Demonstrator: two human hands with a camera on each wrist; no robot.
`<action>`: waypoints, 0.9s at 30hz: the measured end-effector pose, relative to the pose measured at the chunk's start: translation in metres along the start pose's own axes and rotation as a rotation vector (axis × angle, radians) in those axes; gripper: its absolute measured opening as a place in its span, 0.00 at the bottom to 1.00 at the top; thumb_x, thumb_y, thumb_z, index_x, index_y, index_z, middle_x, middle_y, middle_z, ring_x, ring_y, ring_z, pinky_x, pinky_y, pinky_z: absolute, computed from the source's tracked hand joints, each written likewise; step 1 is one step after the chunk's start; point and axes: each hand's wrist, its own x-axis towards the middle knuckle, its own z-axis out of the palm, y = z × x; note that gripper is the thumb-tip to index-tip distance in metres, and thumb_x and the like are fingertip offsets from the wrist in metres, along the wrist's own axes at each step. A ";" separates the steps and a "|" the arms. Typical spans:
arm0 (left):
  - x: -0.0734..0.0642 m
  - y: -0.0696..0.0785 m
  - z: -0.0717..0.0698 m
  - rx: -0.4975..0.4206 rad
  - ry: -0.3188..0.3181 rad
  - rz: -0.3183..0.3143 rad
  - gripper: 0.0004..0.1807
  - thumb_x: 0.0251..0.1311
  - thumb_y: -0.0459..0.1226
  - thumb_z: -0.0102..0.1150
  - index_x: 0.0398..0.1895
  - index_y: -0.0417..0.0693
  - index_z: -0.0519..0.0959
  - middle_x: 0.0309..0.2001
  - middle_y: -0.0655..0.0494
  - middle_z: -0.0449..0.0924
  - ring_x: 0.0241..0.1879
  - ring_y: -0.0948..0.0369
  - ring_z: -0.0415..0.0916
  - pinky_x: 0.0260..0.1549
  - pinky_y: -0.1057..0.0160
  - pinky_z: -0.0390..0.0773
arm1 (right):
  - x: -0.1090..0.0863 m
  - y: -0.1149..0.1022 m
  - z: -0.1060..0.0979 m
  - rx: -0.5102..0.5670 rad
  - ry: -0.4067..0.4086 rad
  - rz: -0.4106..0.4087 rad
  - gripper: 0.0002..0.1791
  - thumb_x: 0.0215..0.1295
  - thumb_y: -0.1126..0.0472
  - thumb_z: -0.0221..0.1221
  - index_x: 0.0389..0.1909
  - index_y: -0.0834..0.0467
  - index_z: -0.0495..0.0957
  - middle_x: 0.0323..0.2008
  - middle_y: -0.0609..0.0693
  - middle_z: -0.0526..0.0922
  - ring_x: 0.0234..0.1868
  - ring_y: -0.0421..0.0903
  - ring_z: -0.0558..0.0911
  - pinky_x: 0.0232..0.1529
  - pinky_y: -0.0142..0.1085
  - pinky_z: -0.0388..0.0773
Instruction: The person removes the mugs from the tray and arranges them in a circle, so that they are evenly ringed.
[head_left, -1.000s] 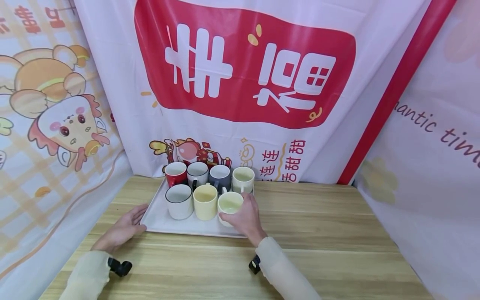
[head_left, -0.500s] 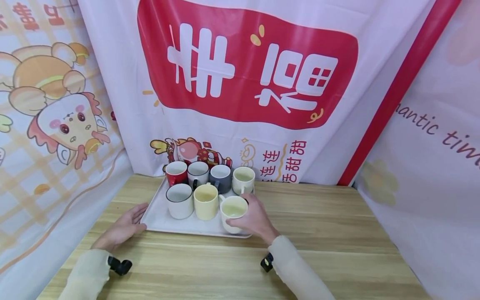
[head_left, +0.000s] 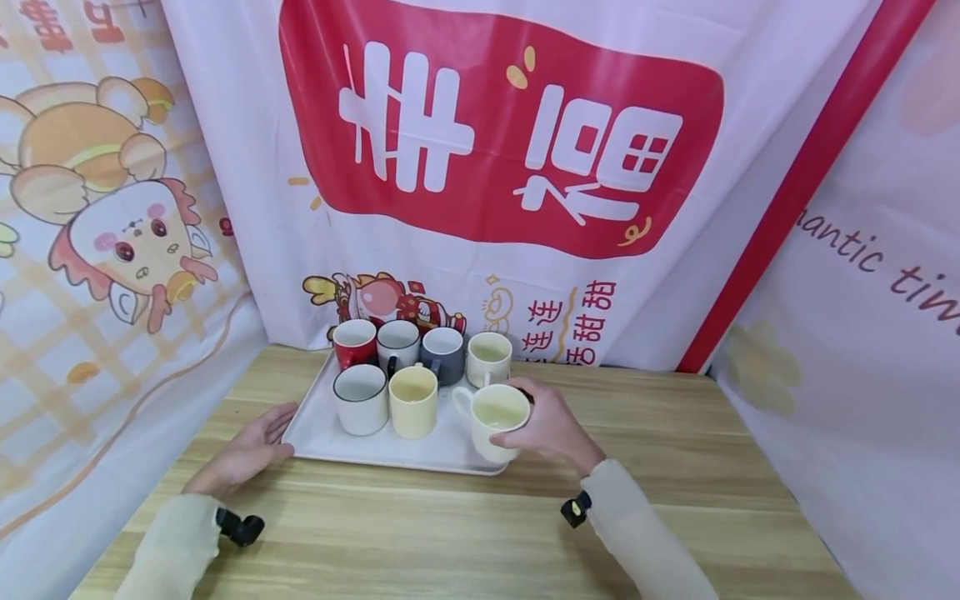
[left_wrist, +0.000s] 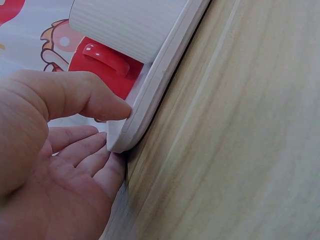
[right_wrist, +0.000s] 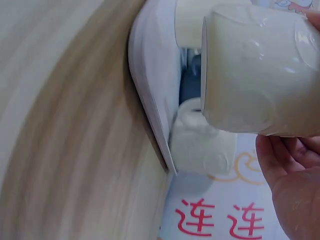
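Observation:
In the head view my right hand (head_left: pixel 551 425) grips a pale cream-green mug (head_left: pixel 498 410) by its body, with its handle pointing left. The right wrist view shows this mug (right_wrist: pixel 260 70) raised, its base apart from the white tray (right_wrist: pixel 150 60). My left hand (head_left: pixel 251 450) rests at the tray's (head_left: pixel 390 457) front left corner, fingers extended along the side. Its thumb (left_wrist: pixel 107 102) touches the rim in the left wrist view. On the tray's front row stand a ribbed white mug (head_left: pixel 362 412) with a dark rim and a yellow mug (head_left: pixel 413 408).
Behind these, a back row holds a red mug (head_left: pixel 354 340), a white mug with a black handle (head_left: pixel 398 354), a grey mug (head_left: pixel 443 367) and another pale mug (head_left: pixel 489 367). A wooden table (head_left: pixel 637 500) extends right of the tray, with a printed curtain (head_left: pixel 637 292) behind.
My right hand has lifted the pale mug from the front row's right end and moved it rightward, over the tray's right edge. My left hand has stayed at the tray's corner.

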 end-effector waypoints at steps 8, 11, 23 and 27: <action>0.000 -0.001 -0.002 0.005 -0.003 0.013 0.48 0.67 0.25 0.56 0.83 0.26 0.38 0.83 0.23 0.37 0.81 0.25 0.40 0.77 0.32 0.49 | 0.003 0.017 -0.043 -0.005 -0.026 0.009 0.43 0.37 0.55 0.86 0.61 0.46 0.80 0.51 0.46 0.87 0.51 0.47 0.84 0.56 0.45 0.84; 0.001 -0.002 -0.002 0.014 -0.002 0.011 0.48 0.67 0.25 0.56 0.83 0.26 0.38 0.83 0.24 0.37 0.81 0.26 0.40 0.77 0.33 0.49 | 0.004 0.027 -0.056 -0.022 -0.025 0.026 0.44 0.38 0.56 0.86 0.62 0.45 0.80 0.52 0.47 0.87 0.52 0.48 0.84 0.56 0.45 0.84; 0.000 -0.001 0.000 0.002 0.001 0.003 0.49 0.67 0.25 0.56 0.83 0.26 0.38 0.83 0.23 0.37 0.81 0.26 0.40 0.78 0.32 0.49 | 0.007 0.064 -0.079 -0.042 -0.015 0.068 0.44 0.40 0.57 0.85 0.63 0.51 0.79 0.53 0.53 0.86 0.51 0.51 0.83 0.56 0.44 0.82; 0.000 0.000 0.000 0.003 0.005 0.005 0.48 0.67 0.25 0.56 0.83 0.26 0.38 0.83 0.23 0.38 0.81 0.26 0.40 0.78 0.33 0.49 | 0.008 0.073 -0.078 -0.051 -0.009 0.079 0.44 0.40 0.57 0.85 0.63 0.52 0.79 0.53 0.54 0.86 0.51 0.51 0.83 0.56 0.44 0.82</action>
